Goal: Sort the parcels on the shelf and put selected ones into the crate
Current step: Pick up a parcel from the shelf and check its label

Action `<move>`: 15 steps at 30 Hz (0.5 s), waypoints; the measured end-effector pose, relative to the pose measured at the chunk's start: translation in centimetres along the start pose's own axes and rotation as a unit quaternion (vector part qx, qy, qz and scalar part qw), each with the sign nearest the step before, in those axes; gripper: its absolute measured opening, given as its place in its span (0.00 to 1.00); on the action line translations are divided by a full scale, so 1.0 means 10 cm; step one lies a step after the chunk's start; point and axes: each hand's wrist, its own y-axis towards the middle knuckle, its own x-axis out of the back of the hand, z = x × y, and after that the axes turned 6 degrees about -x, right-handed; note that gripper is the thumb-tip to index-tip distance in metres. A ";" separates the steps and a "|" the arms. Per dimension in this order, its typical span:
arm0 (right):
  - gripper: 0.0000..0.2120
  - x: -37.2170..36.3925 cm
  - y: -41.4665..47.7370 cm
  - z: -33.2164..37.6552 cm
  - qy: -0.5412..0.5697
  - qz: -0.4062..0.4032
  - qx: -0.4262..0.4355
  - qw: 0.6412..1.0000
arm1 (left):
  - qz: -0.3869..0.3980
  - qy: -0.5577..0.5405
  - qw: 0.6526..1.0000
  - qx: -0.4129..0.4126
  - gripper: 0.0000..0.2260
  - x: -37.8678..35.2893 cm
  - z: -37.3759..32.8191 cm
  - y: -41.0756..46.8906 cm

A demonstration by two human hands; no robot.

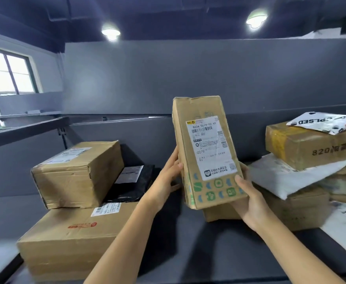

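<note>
The left hand and right hand have fingers clamped on the box, upright over the middle of the shelf. I'd hold its label square and steady to read, supporting the bottom.

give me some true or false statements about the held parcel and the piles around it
1. Both the left hand and the right hand grip the labelled box. True.
2. The labelled box lies flat. False: it is held upright.
3. A black bag rests on the large bottom box at the left. True.
4. The box marked 820 sits in the left pile. False: it is in the right pile, on a white mailer.
</note>
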 end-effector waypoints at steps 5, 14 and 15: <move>0.45 -0.17 0.01 -0.12 -0.095 0.009 0.057 0.994 | -0.037 -0.091 0.994 0.051 0.35 -0.01 -0.04 -0.04; 0.44 -0.28 0.04 -0.34 -0.341 -0.027 0.213 0.915 | -0.123 -0.180 0.975 0.034 0.21 0.02 -0.11 -0.09; 0.43 -0.31 0.04 -0.36 -0.359 -0.030 0.228 0.905 | -0.129 -0.183 0.974 0.027 0.21 0.03 -0.11 -0.10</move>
